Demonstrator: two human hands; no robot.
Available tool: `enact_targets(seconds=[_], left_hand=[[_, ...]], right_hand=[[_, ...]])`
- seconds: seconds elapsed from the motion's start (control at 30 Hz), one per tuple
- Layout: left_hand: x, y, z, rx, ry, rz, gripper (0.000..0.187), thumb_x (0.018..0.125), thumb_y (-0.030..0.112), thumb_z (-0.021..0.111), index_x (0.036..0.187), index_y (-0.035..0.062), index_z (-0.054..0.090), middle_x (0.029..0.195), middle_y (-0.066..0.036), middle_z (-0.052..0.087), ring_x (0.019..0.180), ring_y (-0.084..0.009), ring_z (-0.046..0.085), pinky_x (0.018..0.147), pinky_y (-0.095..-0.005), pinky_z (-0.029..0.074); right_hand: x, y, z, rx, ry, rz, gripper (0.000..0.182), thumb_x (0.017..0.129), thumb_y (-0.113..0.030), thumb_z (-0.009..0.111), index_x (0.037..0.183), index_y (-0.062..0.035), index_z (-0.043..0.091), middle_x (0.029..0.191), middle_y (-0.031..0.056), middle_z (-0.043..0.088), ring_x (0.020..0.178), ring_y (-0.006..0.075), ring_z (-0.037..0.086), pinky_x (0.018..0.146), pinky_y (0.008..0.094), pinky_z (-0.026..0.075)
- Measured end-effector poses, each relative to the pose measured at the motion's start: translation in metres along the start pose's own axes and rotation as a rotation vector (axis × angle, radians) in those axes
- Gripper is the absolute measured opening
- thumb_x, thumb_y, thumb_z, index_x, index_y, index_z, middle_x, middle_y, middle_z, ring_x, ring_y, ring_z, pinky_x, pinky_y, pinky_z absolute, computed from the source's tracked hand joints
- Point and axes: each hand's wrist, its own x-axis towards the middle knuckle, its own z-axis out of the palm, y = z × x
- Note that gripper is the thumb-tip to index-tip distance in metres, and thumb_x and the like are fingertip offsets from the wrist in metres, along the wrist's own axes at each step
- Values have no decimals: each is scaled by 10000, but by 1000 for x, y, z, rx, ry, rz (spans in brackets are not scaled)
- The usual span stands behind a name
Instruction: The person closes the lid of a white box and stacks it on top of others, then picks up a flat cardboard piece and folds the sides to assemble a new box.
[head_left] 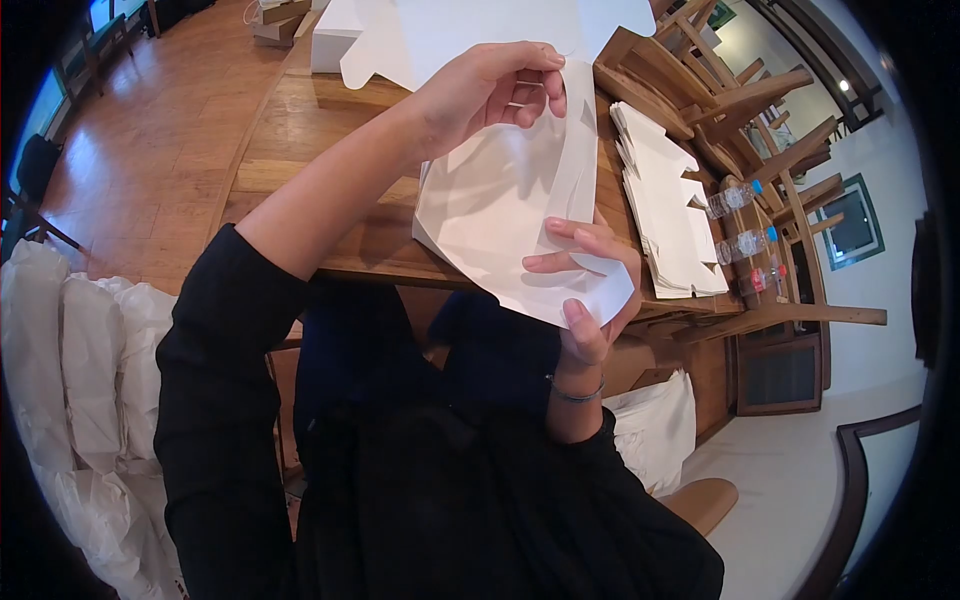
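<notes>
A white cardboard piece (500,185) with a raised, folded strip along its right side leans over the table's near edge. Thumb and fingertips of my left hand (510,85) pinch the far end of that strip, the other fingers curled. My right hand (600,275) grips the near corner, with the thumb below and the fingers over the bent flap. Beyond my left hand lies a larger white cardboard sheet (450,35) with cut tabs. To the right of my hands is a stack of flat white cardboard pieces (665,210).
The wooden table (290,150) carries the sheets. Several plastic bottles (745,243) stand at its right edge, beside upturned wooden chairs (700,80). White plastic-wrapped bundles (90,360) sit at the lower left. Another white bag (655,425) is at the lower right.
</notes>
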Motion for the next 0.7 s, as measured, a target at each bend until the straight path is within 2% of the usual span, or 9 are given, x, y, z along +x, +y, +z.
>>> enact_targets(seconds=[0.13,0.23,0.3,0.4,0.5,0.7], left_hand=[[1,1,-5,-97,-105,-9,306,1055,322,510,824,122,498,745,20,533,553,-60,340,600,-231,336],[-1,3,0,-88,-90,11,317,1062,318,503,814,123,472,731,23,512,513,-65,296,588,-233,325],[0,2,-2,-87,-92,11,308,1065,318,501,825,125,477,734,23,518,517,-64,306,591,-232,329],[0,2,-3,-72,-101,12,300,1069,319,498,836,130,485,739,22,526,515,-62,314,593,-230,333],[0,1,-3,-75,-109,9,293,1072,329,500,851,137,501,750,20,538,538,-63,332,605,-229,340],[-1,2,2,26,-62,-2,298,1064,374,527,871,148,518,818,33,550,674,-77,397,693,-242,373]], right_hand=[[-1,-4,-2,-2,-2,58,506,766,-277,613,1199,-17,616,792,111,775,990,290,744,1200,590,265],[0,-3,-2,-1,-16,51,526,763,-296,609,1201,-7,612,738,110,751,911,273,746,1216,599,240],[-2,-3,-5,-13,-58,66,569,787,-335,611,1234,15,582,695,129,722,869,277,725,1227,616,208],[-2,-2,-7,-31,-65,67,564,788,-338,607,1226,16,586,669,113,707,823,255,716,1231,617,198],[1,-6,-2,-4,-7,86,499,754,-283,602,1169,-11,657,692,72,728,788,234,736,1214,591,266],[0,-4,-4,-14,-21,89,497,759,-285,593,1165,-4,659,686,70,728,776,234,733,1217,591,264]])
